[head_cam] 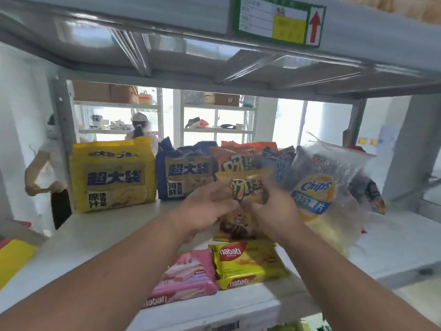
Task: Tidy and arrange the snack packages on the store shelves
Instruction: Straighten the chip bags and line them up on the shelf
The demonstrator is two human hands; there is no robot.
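two bare forearms, no sleeves

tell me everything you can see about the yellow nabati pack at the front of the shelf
The yellow Nabati pack is a glossy plastic wrapper with a red oval logo near its top left and the brand name again along its front edge. It lies flat, slightly skewed, near the front edge of the white shelf. Its left side touches the pink Nabati pack. It looks sealed; neither hand touches it.
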